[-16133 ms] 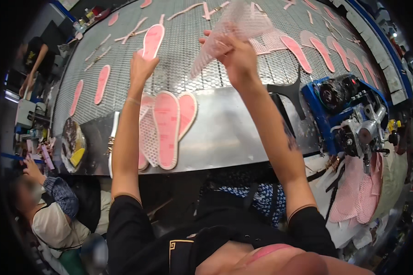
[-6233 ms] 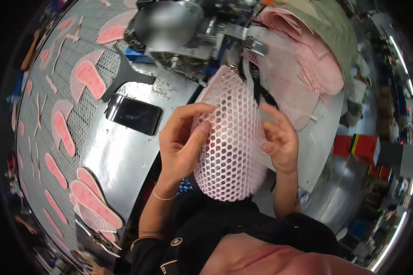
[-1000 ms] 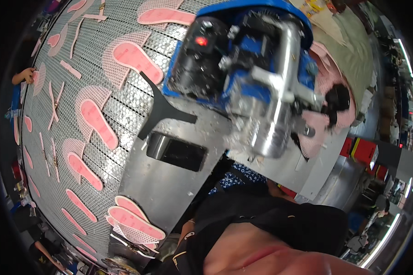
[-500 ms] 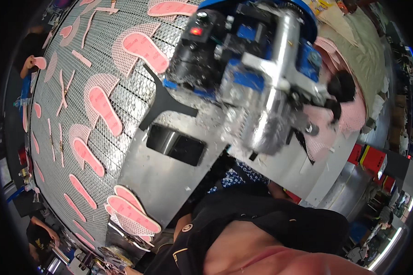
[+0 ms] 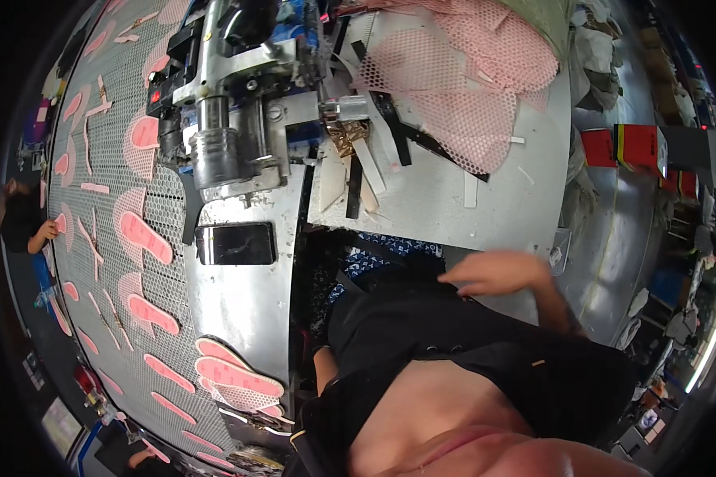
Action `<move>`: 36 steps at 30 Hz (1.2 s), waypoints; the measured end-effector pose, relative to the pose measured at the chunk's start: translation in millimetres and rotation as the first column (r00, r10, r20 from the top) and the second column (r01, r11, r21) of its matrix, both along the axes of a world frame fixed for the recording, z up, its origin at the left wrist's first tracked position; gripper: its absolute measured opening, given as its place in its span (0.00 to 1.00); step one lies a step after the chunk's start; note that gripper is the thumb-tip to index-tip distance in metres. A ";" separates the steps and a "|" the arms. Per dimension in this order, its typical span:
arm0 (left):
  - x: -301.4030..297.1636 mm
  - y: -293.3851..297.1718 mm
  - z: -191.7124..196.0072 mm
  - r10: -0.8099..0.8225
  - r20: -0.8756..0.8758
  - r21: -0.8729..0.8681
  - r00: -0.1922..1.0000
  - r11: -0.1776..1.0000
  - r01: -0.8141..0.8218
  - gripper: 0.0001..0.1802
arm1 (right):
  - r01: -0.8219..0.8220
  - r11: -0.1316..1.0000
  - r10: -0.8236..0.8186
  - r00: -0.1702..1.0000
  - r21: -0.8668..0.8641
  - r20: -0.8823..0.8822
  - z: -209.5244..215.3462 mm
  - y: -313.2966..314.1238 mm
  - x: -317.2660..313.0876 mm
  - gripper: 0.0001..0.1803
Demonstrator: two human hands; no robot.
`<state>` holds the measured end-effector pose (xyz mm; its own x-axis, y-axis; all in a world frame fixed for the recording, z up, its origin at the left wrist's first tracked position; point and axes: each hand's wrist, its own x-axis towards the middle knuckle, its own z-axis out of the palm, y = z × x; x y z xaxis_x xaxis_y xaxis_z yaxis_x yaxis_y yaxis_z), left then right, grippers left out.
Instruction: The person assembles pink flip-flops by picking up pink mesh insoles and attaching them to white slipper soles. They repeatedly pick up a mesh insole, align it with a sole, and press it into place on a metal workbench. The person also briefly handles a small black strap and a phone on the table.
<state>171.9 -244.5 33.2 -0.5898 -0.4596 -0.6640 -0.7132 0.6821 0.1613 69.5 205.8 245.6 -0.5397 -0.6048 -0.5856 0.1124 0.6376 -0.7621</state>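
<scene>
My right hand (image 5: pixel 497 272) hovers over my lap, just off the front edge of the white worktable (image 5: pixel 533 215). Its fingers stretch out to the left, slightly blurred, with nothing visible in them. Of my left arm only a bit of skin shows beside my dark top; the hand itself is hidden. A stack of pink insoles (image 5: pixel 239 375) with mesh lies on the metal plate (image 5: pixel 247 306) at the left. Farther up that plate rests a black smartphone (image 5: pixel 236 243). Beyond it stands a machine with a metal cylinder head (image 5: pixel 215 155).
A mesh conveyor (image 5: pixel 175 278) on the left carries pink insoles and strips. Pink honeycomb sheets (image 5: pixel 469 111) and offcut strips (image 5: pixel 366 171) lie on the white table. Red boxes (image 5: pixel 640 149) stand at the right. At the far left, another person's hand (image 5: pixel 49 230) touches an insole.
My view has swung to the right, so the machine now appears farther left and more of the white table shows. My right hand has come into sight over my lap.
</scene>
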 end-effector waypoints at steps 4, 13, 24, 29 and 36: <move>4.3 -3.8 4.3 -0.041 0.025 0.001 0.999 0.999 0.041 0.19 | 0.532 0.835 -0.519 0.674 -0.143 -0.525 13.8 43.1 -80.6 0.23; 12.4 -2.5 9.3 -0.048 0.077 0.021 0.996 0.999 0.047 0.20 | 0.628 0.729 -0.095 0.485 0.271 -0.869 -57.1 98.8 -179.9 0.15; 14.5 10.5 50.8 -0.301 0.086 0.058 0.950 0.953 0.297 0.20 | 0.527 0.386 -0.857 -0.099 -0.757 -0.506 79.9 81.0 -128.7 0.10; -24.9 54.1 156.6 -0.374 -0.440 0.297 0.816 0.797 0.526 0.16 | 0.438 -0.488 -0.629 0.423 -0.755 0.652 14.1 34.6 -109.7 0.21; -137.2 166.7 209.7 -0.223 -0.970 0.017 0.094 0.325 0.946 0.36 | 0.775 -0.349 -0.306 0.437 -0.527 0.846 -55.3 -97.4 -41.7 0.37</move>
